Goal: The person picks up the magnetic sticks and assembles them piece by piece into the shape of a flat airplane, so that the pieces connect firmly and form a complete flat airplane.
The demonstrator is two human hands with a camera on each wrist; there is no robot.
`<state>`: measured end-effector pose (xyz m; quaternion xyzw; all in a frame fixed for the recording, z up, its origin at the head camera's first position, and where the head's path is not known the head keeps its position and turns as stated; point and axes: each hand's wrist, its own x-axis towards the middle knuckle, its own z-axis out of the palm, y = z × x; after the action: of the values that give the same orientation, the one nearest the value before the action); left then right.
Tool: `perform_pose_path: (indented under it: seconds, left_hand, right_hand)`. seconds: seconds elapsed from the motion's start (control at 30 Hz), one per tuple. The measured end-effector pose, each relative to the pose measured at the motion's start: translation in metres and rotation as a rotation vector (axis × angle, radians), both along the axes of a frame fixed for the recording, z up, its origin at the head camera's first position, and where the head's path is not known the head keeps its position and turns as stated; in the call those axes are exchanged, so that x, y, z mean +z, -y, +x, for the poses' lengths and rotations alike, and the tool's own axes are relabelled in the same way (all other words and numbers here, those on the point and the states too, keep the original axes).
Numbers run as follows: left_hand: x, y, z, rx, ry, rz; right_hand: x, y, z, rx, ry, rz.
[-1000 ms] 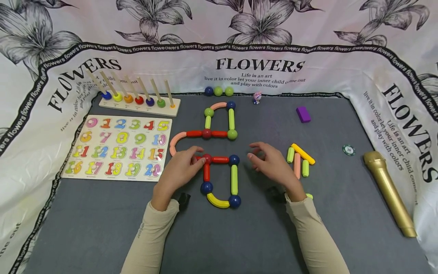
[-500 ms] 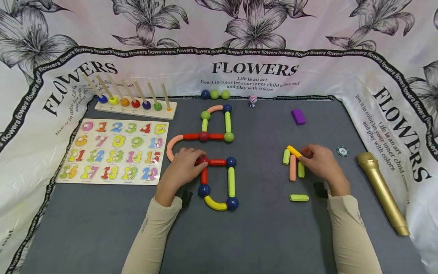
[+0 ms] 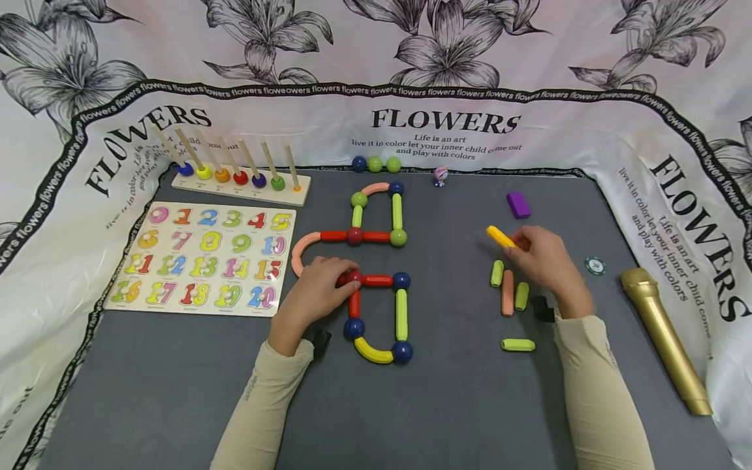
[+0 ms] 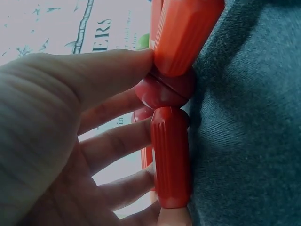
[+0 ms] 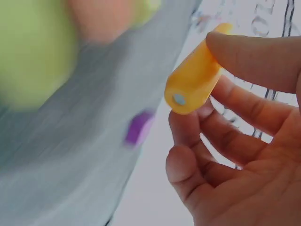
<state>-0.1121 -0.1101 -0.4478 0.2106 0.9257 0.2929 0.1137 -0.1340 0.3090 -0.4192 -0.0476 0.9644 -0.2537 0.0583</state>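
The grey felt-like surface (image 3: pixel 176 378) carries the work, walled by a flower-printed cloth (image 3: pixel 446 59). Largest on it is the number puzzle board (image 3: pixel 202 258) at nine o'clock, then a smooth gold microphone (image 3: pixel 666 339) at three o'clock. At centre lies the stick-and-ball figure (image 3: pixel 376 274): ribbed plastic rods, straight and curved, joined by glossy balls.

The left hand (image 3: pixel 320 294) has its fingertips curled onto the red ball (image 4: pixel 162 89) where red rods meet, pinning that joint to the cloth. The right hand (image 3: pixel 543 258) pinches the yellow stick (image 5: pixel 195 77) between thumb and fingers, lifted clear of the surface at about two o'clock from the figure, above the loose green and peach sticks (image 3: pixel 508 290). It is a smooth, faintly faceted rod with a small metal dot in its end.

A good placement, I judge, calls for a pinch near mid-length, an end presented squarely to a ball, and the left hand bracing the figure.

A purple block (image 3: pixel 519 204) sits at one o'clock.
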Motion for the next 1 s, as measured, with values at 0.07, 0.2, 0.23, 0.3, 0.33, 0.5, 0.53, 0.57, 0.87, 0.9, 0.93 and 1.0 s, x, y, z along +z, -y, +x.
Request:
perform_pose_path:
  seconds: [0.07, 0.2, 0.23, 0.3, 0.33, 0.5, 0.53, 0.57, 0.87, 0.9, 0.93, 1.0]
  left_hand:
    - [0.000, 0.001, 0.000, 0.010, 0.003, 0.005]
    - [-0.001, 0.002, -0.001, 0.013, 0.007, 0.003]
    - [-0.001, 0.002, -0.002, 0.010, 0.007, 0.002]
    - [-0.002, 0.001, -0.002, 0.006, 0.007, -0.002]
    - [-0.002, 0.000, -0.002, 0.005, 0.008, -0.003]
    - [-0.003, 0.001, -0.002, 0.010, 0.009, -0.002]
    - [-0.004, 0.001, -0.002, 0.007, 0.008, -0.001]
    - [-0.004, 0.000, -0.003, 0.007, 0.010, -0.001]
    - [-0.006, -0.001, -0.002, 0.018, 0.019, 0.002]
    - [-0.007, -0.001, -0.002, 0.018, 0.016, 0.008]
    - [-0.007, 0.000, -0.002, 0.018, 0.012, 0.014]
    - [-0.007, 0.001, -0.001, 0.018, 0.008, 0.026]
  right_hand:
    - [0.004, 0.020, -0.010, 0.064, -0.011, -0.010]
    - [0.001, 0.059, -0.029, 0.198, -0.017, -0.015]
    - [-0.001, 0.067, -0.033, 0.220, -0.018, -0.012]
    - [-0.006, 0.081, -0.040, 0.259, -0.024, -0.004]
    - [-0.008, 0.087, -0.043, 0.277, -0.023, -0.003]
    - [-0.016, 0.108, -0.053, 0.333, -0.005, 0.029]
    - [-0.016, 0.109, -0.053, 0.336, -0.005, 0.032]
    - [-0.016, 0.109, -0.053, 0.335, -0.006, 0.037]
    - [-0.015, 0.083, -0.037, 0.259, -0.039, -0.024]
    - [-0.014, 0.076, -0.033, 0.233, -0.034, -0.026]
    - [-0.012, 0.069, -0.029, 0.207, -0.030, -0.026]
    - [-0.009, 0.055, -0.021, 0.163, -0.011, -0.020]
